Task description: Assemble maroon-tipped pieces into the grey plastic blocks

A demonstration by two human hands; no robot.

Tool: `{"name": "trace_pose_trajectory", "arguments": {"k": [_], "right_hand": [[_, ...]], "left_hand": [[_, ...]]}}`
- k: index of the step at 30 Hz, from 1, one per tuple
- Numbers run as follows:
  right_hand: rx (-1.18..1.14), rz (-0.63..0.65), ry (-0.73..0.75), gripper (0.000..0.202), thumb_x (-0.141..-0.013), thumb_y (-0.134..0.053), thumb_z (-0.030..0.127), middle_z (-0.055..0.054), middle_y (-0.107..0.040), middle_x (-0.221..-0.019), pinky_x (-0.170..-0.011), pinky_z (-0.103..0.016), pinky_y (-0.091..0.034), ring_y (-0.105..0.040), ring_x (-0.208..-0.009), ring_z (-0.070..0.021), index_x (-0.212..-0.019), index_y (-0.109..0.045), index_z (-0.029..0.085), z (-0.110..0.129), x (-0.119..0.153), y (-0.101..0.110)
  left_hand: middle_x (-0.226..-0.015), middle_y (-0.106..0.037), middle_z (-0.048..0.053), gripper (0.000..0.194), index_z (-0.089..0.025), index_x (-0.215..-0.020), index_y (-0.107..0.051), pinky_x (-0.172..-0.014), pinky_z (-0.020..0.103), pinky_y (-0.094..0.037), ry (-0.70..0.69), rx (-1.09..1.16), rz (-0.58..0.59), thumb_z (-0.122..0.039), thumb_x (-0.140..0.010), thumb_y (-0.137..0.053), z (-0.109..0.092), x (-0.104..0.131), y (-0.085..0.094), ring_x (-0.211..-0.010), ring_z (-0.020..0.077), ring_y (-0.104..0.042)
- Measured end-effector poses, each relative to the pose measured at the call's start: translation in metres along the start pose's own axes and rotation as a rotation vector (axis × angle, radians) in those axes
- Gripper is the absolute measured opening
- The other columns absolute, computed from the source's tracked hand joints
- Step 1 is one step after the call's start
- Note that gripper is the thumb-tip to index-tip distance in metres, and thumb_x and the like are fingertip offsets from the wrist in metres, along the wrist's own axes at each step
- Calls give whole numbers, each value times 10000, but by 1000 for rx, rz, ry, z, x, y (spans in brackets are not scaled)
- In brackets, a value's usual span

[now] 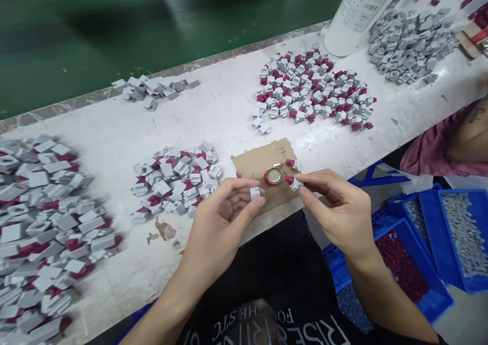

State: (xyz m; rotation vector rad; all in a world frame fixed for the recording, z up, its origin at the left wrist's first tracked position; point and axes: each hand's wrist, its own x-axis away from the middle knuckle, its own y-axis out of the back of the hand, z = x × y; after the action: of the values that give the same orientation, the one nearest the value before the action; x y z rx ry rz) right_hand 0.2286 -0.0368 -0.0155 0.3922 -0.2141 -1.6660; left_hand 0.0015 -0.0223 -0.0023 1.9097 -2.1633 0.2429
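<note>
**Pinching tiny grey and maroon bits at a busy white bench**

Taking the scrap of cardboard (259,156) as the clock's centre here. Got the left hand (223,218) around 7 to 8 o'clock, fingers curled, thumb in close, holding a small grey piece (254,193). Got the right hand (341,205) at 4 o'clock, thumb and finger narrowed right down on a maroon-and-grey piece (293,183), maroon end pointing to 9, over the cardboard's 3 o'clock edge. Just beside that, towards 9, see a round orange-red gadget (273,176) with a toothed metal rim. Can't tell what for, too small.

Now for the clutter, all on the white bench (229,116). Check 9 o'clock for a near mixed pile (175,179), and further out towards 8 for a big mixed heap (49,223). See plain grey parts (156,88) at 10, plus a far mixed pile (312,88) at 1. Also at 1, further out, spot a labelled white bottle (354,17). Down at 4, off the bench, find blue crates (444,289) full of parts.
</note>
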Motion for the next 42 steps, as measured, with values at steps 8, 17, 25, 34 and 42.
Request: {"name": "trace_pose_trajectory", "arguments": {"k": [8, 17, 25, 34, 42], "right_hand": [[-2, 62, -24, 176, -1064, -806, 184, -33, -876, -1101, -919, -398, -723, -847, -1029, -236, -1165, -897, 295, 2, -8, -6], [-37, 52, -46, 142, -1047, -843, 209, -37, -884, -1095, -924, -403, -741, -859, -1033, -244, -1140, -909, 293, 5, -9, -6], [-323, 33, -175, 101, -983, -952, 308, -38, -915, -1061, -888, -383, -788, -907, -949, -250, -1078, -921, 293, 11, -10, -1], [-327, 49, -175, 98, -984, -945, 307, -39, -912, -1092, -945, -403, -784, -900, -1018, -258, -1081, -932, 308, 8, -8, 1], [-348, 111, -174, 103, -986, -928, 248, -21, -903, -1050, -956, -358, -761, -883, -1012, -219, -1064, -939, 315, 12, -11, 1]], "left_hand": [[-980, -855, 40, 148, -242, -1129, -846, -718, 292, -678, -8, 73, 33, -346, -1027, -875, 3, -3, 2, -770, 172, -777], [-1133, -893, 69, 161, -217, -1139, -844, -827, 306, -753, -8, 155, 54, -321, -1025, -890, -1, -4, 3, -908, 197, -870], [-1063, -914, 77, 199, -203, -1110, -846, -919, 350, -766, -3, 224, 72, -318, -983, -946, -4, -14, -7, -945, 230, -892], [-1053, -922, 75, 213, -198, -1126, -864, -979, 385, -773, 8, 254, 107, -357, -1003, -935, -7, -15, -19, -995, 263, -908], [-1043, -917, 63, 152, -221, -1101, -881, -994, 380, -773, -29, 262, 132, -323, -1001, -932, -4, -15, -20, -1003, 251, -908]]}}
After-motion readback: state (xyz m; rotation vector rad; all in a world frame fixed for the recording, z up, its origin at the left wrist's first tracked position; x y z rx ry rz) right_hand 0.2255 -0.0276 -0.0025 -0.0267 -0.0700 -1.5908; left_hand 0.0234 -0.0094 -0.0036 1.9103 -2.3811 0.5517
